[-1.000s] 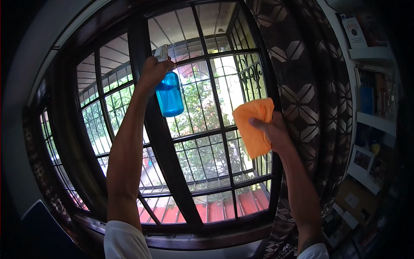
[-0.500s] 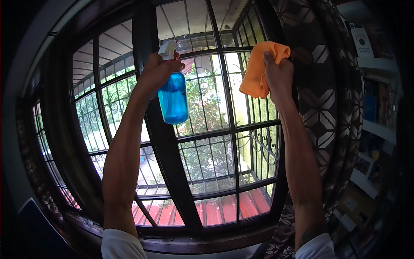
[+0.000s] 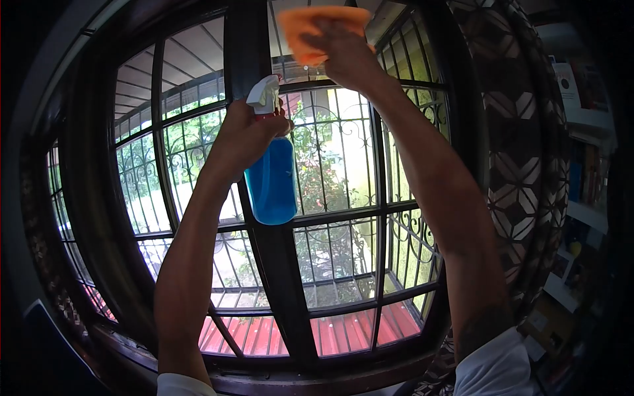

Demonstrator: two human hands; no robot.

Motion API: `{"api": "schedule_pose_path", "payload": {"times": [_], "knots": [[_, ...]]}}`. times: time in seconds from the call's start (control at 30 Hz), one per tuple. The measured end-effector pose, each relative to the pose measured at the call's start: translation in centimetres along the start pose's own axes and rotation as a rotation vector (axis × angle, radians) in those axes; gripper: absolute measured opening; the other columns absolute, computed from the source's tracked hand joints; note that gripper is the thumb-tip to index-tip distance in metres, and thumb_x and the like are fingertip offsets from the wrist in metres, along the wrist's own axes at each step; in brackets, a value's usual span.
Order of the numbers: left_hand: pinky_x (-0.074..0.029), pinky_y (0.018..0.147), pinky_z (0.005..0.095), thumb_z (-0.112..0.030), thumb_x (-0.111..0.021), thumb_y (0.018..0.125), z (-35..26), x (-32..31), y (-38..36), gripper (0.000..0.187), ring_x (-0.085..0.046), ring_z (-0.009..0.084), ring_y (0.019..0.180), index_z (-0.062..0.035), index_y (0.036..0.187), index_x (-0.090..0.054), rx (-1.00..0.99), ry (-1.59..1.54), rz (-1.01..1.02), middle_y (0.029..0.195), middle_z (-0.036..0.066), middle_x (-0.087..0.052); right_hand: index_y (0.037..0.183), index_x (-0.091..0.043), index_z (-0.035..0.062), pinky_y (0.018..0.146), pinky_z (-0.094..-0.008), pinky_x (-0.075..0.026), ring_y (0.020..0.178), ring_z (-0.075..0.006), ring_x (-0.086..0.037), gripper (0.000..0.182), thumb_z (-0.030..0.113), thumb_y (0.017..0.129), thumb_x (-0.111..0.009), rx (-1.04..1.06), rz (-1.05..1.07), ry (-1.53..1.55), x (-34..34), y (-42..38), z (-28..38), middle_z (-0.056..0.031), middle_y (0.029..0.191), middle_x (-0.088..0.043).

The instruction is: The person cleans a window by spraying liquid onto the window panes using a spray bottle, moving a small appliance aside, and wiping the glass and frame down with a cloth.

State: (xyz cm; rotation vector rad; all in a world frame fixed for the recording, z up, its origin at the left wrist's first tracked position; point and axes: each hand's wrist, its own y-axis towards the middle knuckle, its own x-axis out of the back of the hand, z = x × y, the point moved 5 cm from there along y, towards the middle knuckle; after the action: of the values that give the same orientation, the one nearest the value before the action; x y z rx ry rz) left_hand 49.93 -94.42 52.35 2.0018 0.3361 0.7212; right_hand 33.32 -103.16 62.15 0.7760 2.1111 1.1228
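A spray bottle [image 3: 272, 181] of blue liquid, with a white and red trigger head, hangs upright in my left hand [image 3: 241, 140], whose fingers wrap round its neck. Higher up and to the right, my right hand [image 3: 350, 56] holds an orange cloth [image 3: 300, 30], spread at the top pane of the window [image 3: 333, 218]. The cloth is slightly blurred and covers part of that pane. My right fingers lie over the cloth.
Dark window bars divide the panes, with a metal grille [image 3: 330, 145] outside. A patterned curtain [image 3: 515, 165] hangs at the right, beside shelves [image 3: 584, 214] with books. A dark wooden sill [image 3: 297, 383] runs below.
My right hand has moved up and left with the cloth, which is now spread wider. The bottle in my left hand sits slightly lower, and the view has shifted a little.
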Motion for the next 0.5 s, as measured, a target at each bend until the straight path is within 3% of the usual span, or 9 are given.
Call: {"api": "schedule_pose_path", "payload": {"times": [0.07, 0.2, 0.23, 0.27, 0.33, 0.37, 0.4, 0.47, 0.5], "knots": [[-0.053, 0.089, 0.0393, -0.006, -0.064, 0.077, 0.5, 0.8, -0.4, 0.039, -0.065, 0.0209, 0.092, -0.0002, 0.115, -0.057, 0.038, 0.002, -0.056, 0.099, 0.010, -0.063, 0.133, -0.062, 0.0178, 0.111, -0.0409, -0.043, 0.138, -0.0251, -0.044, 0.055, -0.001, 0.081, -0.062, 0.110, 0.532, 0.011, -3.5, 0.0, 1.0, -0.0017, 0.152, -0.044], [-0.054, 0.088, 0.0388, -0.006, -0.064, 0.078, 0.6, 2.2, -1.8, 0.043, -0.066, 0.0208, 0.093, 0.0019, 0.118, -0.054, -0.004, -0.074, -0.054, 0.103, 0.011, -0.064, 0.128, -0.066, 0.0176, 0.113, -0.0384, -0.041, 0.140, -0.0198, -0.043, 0.048, 0.000, 0.084, -0.061, 0.161, 0.587, -0.131, -3.4, -1.7, -2.1, -0.0021, 0.148, -0.050], [-0.055, 0.084, 0.0380, -0.005, -0.064, 0.076, 1.0, 2.7, -2.5, 0.042, -0.065, 0.0196, 0.092, 0.0003, 0.117, -0.056, 0.005, -0.095, -0.091, 0.102, 0.010, -0.064, 0.127, -0.065, 0.0142, 0.107, -0.0390, -0.046, 0.130, -0.0220, -0.054, 0.044, 0.002, 0.085, -0.061, 0.195, 0.553, -0.241, -2.9, -1.6, -3.5, -0.0029, 0.136, -0.061], [-0.055, 0.084, 0.0380, -0.005, -0.064, 0.076, 1.6, 3.2, -2.9, 0.042, -0.065, 0.0196, 0.092, 0.0003, 0.117, -0.056, 0.005, -0.101, -0.093, 0.102, 0.010, -0.064, 0.127, -0.065, 0.0142, 0.107, -0.0390, -0.046, 0.130, -0.0220, -0.054, 0.044, 0.002, 0.085, -0.061, 0.199, 0.556, -0.244, -2.4, -0.8, -3.0, -0.0029, 0.136, -0.061], [-0.056, 0.080, 0.0365, -0.005, -0.066, 0.074, 2.9, 4.0, -3.5, 0.039, -0.066, 0.0182, 0.087, -0.0012, 0.112, -0.058, -0.024, -0.139, -0.038, 0.101, 0.009, -0.064, 0.126, -0.066, 0.0116, 0.097, -0.0400, -0.053, 0.115, -0.0257, -0.064, 0.044, 0.006, 0.083, -0.067, -0.156, 0.406, -0.041, -0.3, 1.6, -3.4, -0.0046, 0.127, -0.067], [-0.057, 0.077, 0.0349, -0.005, -0.066, 0.073, 3.4, 4.3, -4.1, 0.050, -0.065, 0.0173, 0.082, -0.0003, 0.122, -0.059, -0.011, -0.110, -0.050, 0.100, 0.009, -0.064, 0.101, -0.072, 0.0058, 0.077, -0.0390, -0.055, 0.089, -0.0247, -0.071, 0.020, 0.014, 0.084, -0.068, 0.074, 0.088, -0.021, -0.9, 2.2, -3.2, -0.0102, 0.102, -0.073], [-0.057, 0.077, 0.0349, -0.005, -0.066, 0.073, 3.5, 4.2, -5.1, 0.050, -0.065, 0.0173, 0.082, -0.0003, 0.122, -0.059, -0.003, -0.113, -0.048, 0.100, 0.009, -0.064, 0.101, -0.072, 0.0058, 0.077, -0.0390, -0.055, 0.089, -0.0247, -0.071, 0.020, 0.014, 0.084, -0.068, 0.072, 0.095, -0.018, -1.9, 2.5, -2.8, -0.0102, 0.102, -0.073], [-0.057, 0.076, 0.0345, -0.005, -0.067, 0.072, 2.8, 4.4, -7.4, 0.066, -0.065, 0.0172, 0.082, -0.0001, 0.136, -0.054, -0.114, -0.218, -0.115, 0.102, 0.009, -0.064, 0.148, -0.046, 0.0177, 0.121, -0.0422, -0.024, 0.150, -0.0353, -0.021, 0.053, 0.022, 0.097, -0.057, 0.098, 0.511, -0.299, -6.2, 2.2, -1.6, -0.0143, 0.163, -0.021], [-0.057, 0.077, 0.0341, -0.009, -0.068, 0.072, 2.9, 4.8, -8.9, 0.077, -0.065, 0.0179, 0.085, -0.0008, 0.145, -0.046, -0.138, -0.195, -0.105, 0.104, 0.010, -0.064, 0.143, -0.053, 0.0235, 0.112, -0.0474, -0.038, 0.140, -0.0355, -0.040, 0.048, 0.018, 0.095, -0.055, 0.205, 0.627, 0.118, -6.9, 2.1, -1.0, -0.0132, 0.148, -0.048]]}}
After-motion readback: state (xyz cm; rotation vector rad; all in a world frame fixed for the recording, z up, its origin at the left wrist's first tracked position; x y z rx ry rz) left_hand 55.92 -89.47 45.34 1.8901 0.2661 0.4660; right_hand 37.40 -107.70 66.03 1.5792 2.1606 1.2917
